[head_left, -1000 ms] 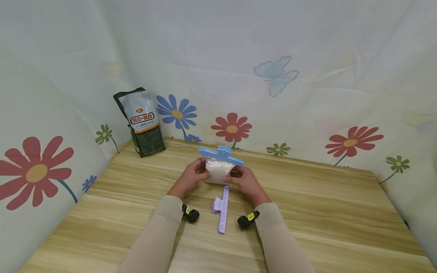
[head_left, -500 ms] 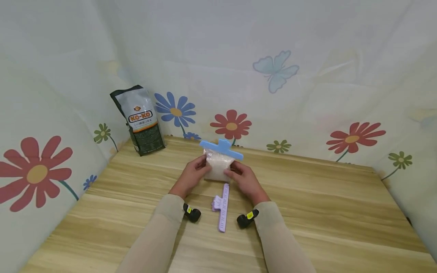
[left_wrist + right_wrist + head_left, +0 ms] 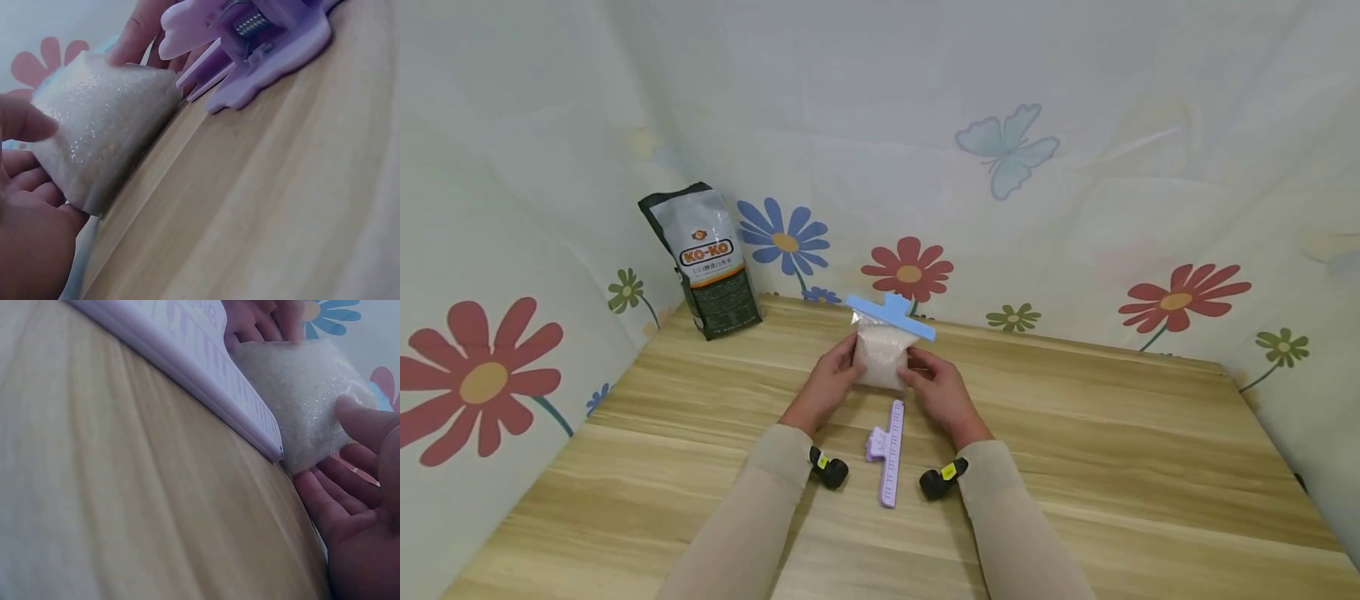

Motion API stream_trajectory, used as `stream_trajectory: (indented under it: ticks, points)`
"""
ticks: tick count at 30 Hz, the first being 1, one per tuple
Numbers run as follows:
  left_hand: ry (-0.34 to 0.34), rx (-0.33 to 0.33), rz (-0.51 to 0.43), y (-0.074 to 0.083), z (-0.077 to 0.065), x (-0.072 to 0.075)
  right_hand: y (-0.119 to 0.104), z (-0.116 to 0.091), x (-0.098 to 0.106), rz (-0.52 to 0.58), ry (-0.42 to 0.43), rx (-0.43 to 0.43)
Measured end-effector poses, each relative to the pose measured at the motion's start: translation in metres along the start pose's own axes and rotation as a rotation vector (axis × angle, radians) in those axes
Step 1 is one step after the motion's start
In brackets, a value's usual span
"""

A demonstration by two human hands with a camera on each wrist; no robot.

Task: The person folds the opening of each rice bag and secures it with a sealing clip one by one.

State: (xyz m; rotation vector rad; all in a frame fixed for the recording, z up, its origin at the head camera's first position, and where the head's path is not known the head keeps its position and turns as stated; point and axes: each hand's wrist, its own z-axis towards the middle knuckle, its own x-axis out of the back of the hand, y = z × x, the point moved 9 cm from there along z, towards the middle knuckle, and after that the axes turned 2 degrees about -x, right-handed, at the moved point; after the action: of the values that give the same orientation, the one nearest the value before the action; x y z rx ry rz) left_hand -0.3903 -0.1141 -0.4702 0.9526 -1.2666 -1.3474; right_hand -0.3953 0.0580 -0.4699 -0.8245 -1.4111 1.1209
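Note:
A small clear bag of rice (image 3: 882, 354) stands near the middle of the table, its top closed by a long light-blue bag clip (image 3: 891, 313) that slants down to the right. My left hand (image 3: 829, 379) grips the bag's left side, thumb in front and fingers behind. On the opposite side my right hand (image 3: 942, 390) holds it the same way; the right wrist view shows the thumb pressed on the clear plastic. Between my wrists lies a lilac clip (image 3: 889, 454) with ruler-like and piano-key markings, its spring (image 3: 252, 24) visible in the left wrist view.
At the back left a tall black and silver KO-KO bag (image 3: 707, 262) leans toward the cloth backdrop (image 3: 850, 108), which is printed with flowers and a butterfly. The wooden table (image 3: 1097, 450) stretches away to both sides, with its back edge along the cloth.
The bag of rice has tilted back more upright between my hands, so its front shows more. Both hands shift slightly with it. The lilac clip stays on the table.

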Motion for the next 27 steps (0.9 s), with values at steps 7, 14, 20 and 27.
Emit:
stream_trajectory:
  ticks: [7,14,20,27]
  points:
    - [-0.041,0.03,-0.022,-0.0031,0.001,-0.0048,-0.0021,0.0001,0.0008,0.001,-0.021,-0.023]
    - [0.004,0.07,0.036,-0.0051,-0.0008,-0.0005,0.0028,-0.0012,0.001,0.009,0.007,-0.038]
    - [0.049,0.076,0.058,-0.0043,-0.0025,0.0026,0.0046,-0.002,-0.0017,0.037,-0.001,-0.044]
    - [0.036,0.065,0.119,-0.0065,0.0011,0.0009,0.0028,-0.0004,-0.0023,0.039,-0.023,-0.007]
